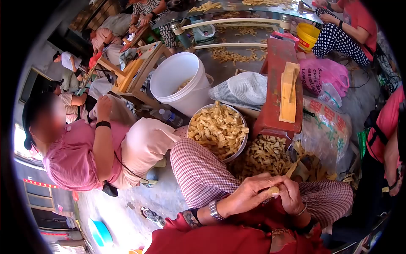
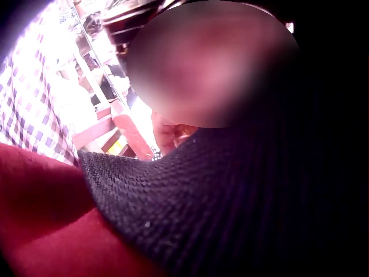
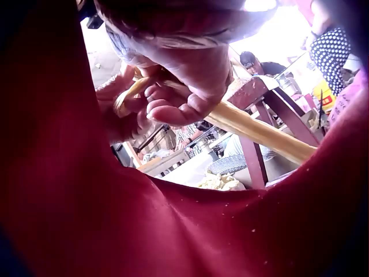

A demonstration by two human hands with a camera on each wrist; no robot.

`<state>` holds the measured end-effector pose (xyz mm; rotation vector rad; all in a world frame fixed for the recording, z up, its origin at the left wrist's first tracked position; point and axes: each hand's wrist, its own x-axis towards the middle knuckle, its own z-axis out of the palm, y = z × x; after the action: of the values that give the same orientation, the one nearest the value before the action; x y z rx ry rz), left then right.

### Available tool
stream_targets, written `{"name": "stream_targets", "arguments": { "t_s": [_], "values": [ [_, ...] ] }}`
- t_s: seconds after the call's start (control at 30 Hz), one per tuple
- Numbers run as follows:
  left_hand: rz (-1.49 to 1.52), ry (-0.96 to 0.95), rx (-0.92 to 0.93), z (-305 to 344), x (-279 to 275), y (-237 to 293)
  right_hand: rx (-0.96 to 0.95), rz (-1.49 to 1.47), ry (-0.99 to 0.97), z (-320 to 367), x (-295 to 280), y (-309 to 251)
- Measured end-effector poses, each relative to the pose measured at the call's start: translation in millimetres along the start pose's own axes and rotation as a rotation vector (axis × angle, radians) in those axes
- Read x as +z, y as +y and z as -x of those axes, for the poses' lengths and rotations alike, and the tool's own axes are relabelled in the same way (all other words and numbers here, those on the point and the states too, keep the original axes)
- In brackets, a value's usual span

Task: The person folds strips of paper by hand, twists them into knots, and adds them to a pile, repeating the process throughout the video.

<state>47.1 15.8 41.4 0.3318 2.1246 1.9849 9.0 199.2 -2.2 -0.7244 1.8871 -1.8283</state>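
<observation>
Both hands meet over my lap, low in the head view. My left hand point(image 1: 247, 194), a metal watch on its wrist, and my right hand point(image 1: 292, 197) pinch a pale yellow strip point(image 1: 274, 190) between them. The right wrist view shows my right hand's fingers point(image 3: 173, 107) curled round this long strip point(image 3: 259, 131), which runs down to the right. My left hand point(image 3: 115, 112) holds its other end. In the left wrist view, black woven cloth and red fabric hide the hand.
A metal bowl point(image 1: 243, 146) heaped with cut yellow pieces sits by my checked knee, with a loose pile point(image 1: 264, 156) beside it. Behind are a white bucket point(image 1: 179, 82), a red bench point(image 1: 275, 63) carrying a wooden block point(image 1: 289, 91), and a plastic sack point(image 1: 327, 127). A person in pink point(image 1: 84, 156) sits close at left.
</observation>
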Motion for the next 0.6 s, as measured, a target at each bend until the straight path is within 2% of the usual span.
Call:
{"name": "stream_targets", "arguments": {
  "t_s": [0.1, 0.13, 0.17, 0.23, 0.27, 0.3, 0.37, 0.4, 0.5, 0.53, 0.57, 0.6],
  "values": [
    [-0.048, 0.083, 0.198, -4.5, 4.7, -23.1, 0.079, -0.037, 0.074, 0.7, 4.5, 0.4],
    [-0.029, 0.060, 0.118, -5.4, 2.2, -22.6, 0.105, -0.028, 0.133, 0.8, 7.3, 0.3],
    [0.022, 0.082, 0.166, -6.7, 3.5, -32.0, 0.132, -0.018, 0.191, 0.2, 8.9, -0.1],
    [0.503, -0.050, -0.284, -2.5, 1.9, -32.7, 0.167, -0.003, 0.167, 1.5, 2.0, -1.2],
    [0.578, -0.115, -0.237, -1.3, 0.0, -47.4, 0.078, 0.046, 0.162, -0.6, 1.9, -2.2],
    [0.707, -0.152, -0.270, -1.2, 0.2, -45.7, -0.010, 0.093, 0.155, -2.5, 2.5, -3.2],
    [0.965, -0.227, -0.337, -2.7, -0.7, -40.7, -0.031, 0.027, 0.184, -0.5, 3.2, -4.3],
    [0.960, -0.227, -0.327, -5.4, 0.0, -40.4, -0.043, -0.006, 0.197, 0.2, 2.7, -3.9],
    [1.108, -0.100, -0.302, -11.6, -5.5, -32.2, -0.045, 0.265, 0.176, 9.7, -15.5, 5.2],
    [1.106, -0.049, -0.233, -11.6, -11.1, -31.0, 0.008, 0.347, 0.250, 15.4, -23.2, 6.1],
    [1.138, 0.050, -0.232, -11.0, -15.2, -27.9, -0.059, 0.406, 0.281, 18.7, -30.9, 4.9],
    [1.131, 0.066, -0.239, -8.9, -16.3, -27.8, -0.048, 0.414, 0.281, 23.5, -35.6, 3.9]
  ]
}}
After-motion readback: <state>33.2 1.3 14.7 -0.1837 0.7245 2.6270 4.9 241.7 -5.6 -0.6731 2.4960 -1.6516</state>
